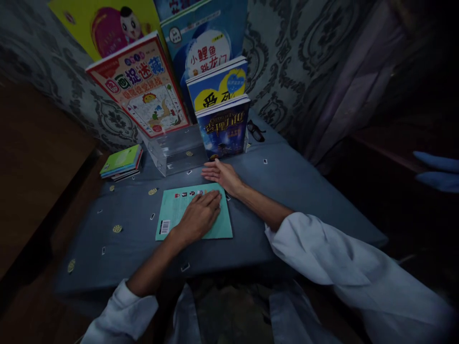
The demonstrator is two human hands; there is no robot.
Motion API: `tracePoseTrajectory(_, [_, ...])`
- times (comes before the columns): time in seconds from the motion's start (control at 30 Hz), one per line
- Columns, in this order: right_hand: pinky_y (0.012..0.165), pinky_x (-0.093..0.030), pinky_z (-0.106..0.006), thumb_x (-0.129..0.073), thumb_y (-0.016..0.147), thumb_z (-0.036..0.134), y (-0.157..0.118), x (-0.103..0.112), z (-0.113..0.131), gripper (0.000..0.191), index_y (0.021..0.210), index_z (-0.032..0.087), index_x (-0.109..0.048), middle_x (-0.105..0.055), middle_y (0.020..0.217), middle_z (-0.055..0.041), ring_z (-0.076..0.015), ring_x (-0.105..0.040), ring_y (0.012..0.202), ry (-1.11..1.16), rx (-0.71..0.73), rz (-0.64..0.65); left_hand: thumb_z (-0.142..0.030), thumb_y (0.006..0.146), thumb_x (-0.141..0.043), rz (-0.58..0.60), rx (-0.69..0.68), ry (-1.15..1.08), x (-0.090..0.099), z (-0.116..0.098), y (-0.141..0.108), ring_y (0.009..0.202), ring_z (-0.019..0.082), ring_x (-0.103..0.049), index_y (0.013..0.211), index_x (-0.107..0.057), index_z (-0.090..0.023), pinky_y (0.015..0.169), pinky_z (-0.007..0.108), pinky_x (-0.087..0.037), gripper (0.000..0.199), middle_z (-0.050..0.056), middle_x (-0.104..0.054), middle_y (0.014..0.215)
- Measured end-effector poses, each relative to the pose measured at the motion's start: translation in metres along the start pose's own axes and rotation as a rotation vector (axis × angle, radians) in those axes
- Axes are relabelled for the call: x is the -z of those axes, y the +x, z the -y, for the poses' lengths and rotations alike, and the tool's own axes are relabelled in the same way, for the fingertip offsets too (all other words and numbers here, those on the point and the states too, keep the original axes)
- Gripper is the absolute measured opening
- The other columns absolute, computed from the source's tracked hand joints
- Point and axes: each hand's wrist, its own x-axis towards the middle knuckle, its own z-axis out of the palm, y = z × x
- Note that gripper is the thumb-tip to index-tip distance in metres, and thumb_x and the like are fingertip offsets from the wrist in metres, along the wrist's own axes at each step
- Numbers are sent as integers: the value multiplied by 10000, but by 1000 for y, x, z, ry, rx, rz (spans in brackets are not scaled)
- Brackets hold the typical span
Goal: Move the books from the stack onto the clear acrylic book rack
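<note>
A thin teal book [172, 205] lies on the table with its barcode at the lower left and a row of small pictures along its top. Flat on its right half rests my left hand [201, 213], fingers stretched out and pointing up to the right. My right hand [225, 177] is just beyond the book's upper right corner, fingers extended to the left, holding nothing. Close above that hand, a dark blue book [225, 131] stands at the front of a clear acrylic rack [168, 155].
More books stand in the rack, among them a red-bordered one [150, 95], a yellow and blue one [217, 88] and a blue one [208, 38]. A small stack of books [122, 161] lies at the left. Dark glasses [256, 131] lie right of the rack on the blue tablecloth [287, 191].
</note>
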Motion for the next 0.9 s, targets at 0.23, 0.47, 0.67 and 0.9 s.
tracePoseTrajectory(0.23, [912,-560,-336,-463,1017,488,3,2,-4,383,971,187,-694,-767,936,-79,-172,-734,880,-132,41,32,-247,1030,-390,-75,22,-41,-15,10,19,1358,254,-503,1428,-471,-131,1153,465,-357,423,143,-524,1475])
tracePoseTrajectory(0.47, [939,-533,-388,-473,981,560,-7,3,-11,458,1054,185,-725,-759,1062,-82,-227,-707,1007,-694,326,269,-333,1047,-384,-66,70,-68,-21,2,10,1444,256,-408,1402,-485,-129,1201,515,-282,422,162,-531,1468])
tracePoseTrajectory(0.67, [895,-500,-343,-386,1023,485,-16,1,-6,452,968,180,-715,-752,983,-64,-227,-679,957,-1024,431,320,-521,1036,-347,-20,-1,-28,-17,-13,-18,1514,251,-277,1512,-351,-116,1238,531,-195,626,167,-384,1581])
tracePoseTrajectory(0.9, [978,-477,-363,-415,1020,339,-22,-4,-9,353,1043,160,-719,-736,1109,-122,-248,-664,1089,-1262,556,451,-692,972,-298,-26,-4,0,-23,-22,-49,1532,271,-216,1567,-253,-135,1238,544,-153,816,152,-344,1602])
